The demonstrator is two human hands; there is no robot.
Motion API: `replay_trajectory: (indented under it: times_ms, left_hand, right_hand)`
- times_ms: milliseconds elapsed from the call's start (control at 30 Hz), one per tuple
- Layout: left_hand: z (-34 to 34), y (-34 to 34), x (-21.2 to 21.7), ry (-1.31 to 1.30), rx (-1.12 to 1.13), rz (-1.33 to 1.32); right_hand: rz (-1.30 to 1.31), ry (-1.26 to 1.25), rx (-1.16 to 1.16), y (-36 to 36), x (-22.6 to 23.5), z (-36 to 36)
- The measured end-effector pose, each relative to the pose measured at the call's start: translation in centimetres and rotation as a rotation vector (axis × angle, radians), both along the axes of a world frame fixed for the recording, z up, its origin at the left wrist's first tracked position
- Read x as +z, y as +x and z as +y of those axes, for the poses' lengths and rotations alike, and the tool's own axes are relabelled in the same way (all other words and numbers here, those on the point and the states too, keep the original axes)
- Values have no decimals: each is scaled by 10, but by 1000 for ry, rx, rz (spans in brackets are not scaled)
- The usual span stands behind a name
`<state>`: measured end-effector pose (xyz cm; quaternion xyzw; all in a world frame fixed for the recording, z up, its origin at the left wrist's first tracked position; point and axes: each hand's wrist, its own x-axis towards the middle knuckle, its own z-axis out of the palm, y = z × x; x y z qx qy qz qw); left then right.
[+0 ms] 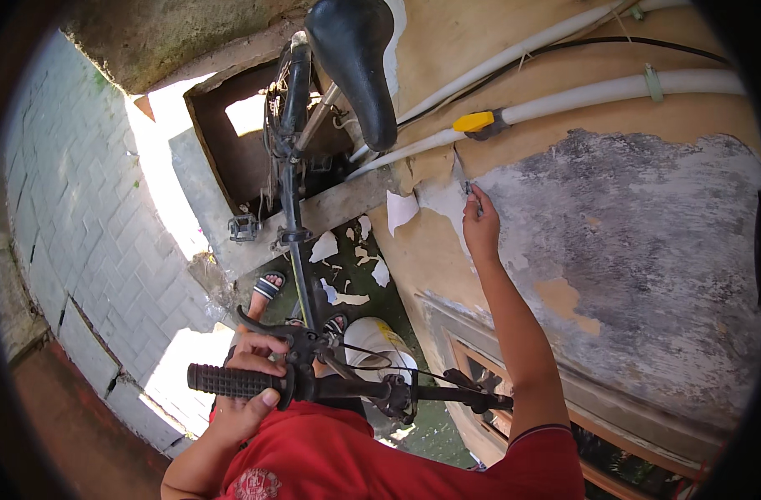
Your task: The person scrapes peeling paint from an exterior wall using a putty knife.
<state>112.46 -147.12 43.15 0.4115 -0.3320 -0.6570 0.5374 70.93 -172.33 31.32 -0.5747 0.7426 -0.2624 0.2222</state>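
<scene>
My left hand [249, 375] is wrapped around the black handlebar [347, 387] of a bicycle, just inside its ribbed rubber grip [230, 381]. My right hand [481, 227] reaches up to the wall and pinches a small thin tool [467, 188] against the edge of the peeling cream paint [434, 200]. To the right of it the wall is bare grey plaster [638, 242]. The bicycle's frame [292, 175] runs away from me to the black saddle [355, 58].
White pipes [613, 87] with a yellow valve handle [474, 122] cross the wall above my right hand. Paint flakes [324, 247] lie on the ground by my sandalled foot [268, 286]. A pedal [243, 227] sticks out left. Grey brick paving [80, 225] lies left, a window frame [513, 367] lower right.
</scene>
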Motion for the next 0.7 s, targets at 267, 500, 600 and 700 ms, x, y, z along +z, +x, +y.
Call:
replay_trajectory:
  times_ms: [267, 500, 600, 700]
  left_hand:
    - [3, -1, -5, 2, -3, 11]
    - [4, 4, -5, 9, -52, 14]
    - [3, 1, -2, -1, -15, 59]
    - [6, 3, -5, -26, -18, 63]
  right_hand:
    - [489, 161, 106, 50, 60, -47]
    - [525, 512, 193, 62, 41, -96]
    - [569, 602, 145, 84, 37, -108]
    - [610, 558, 135, 85, 20, -110]
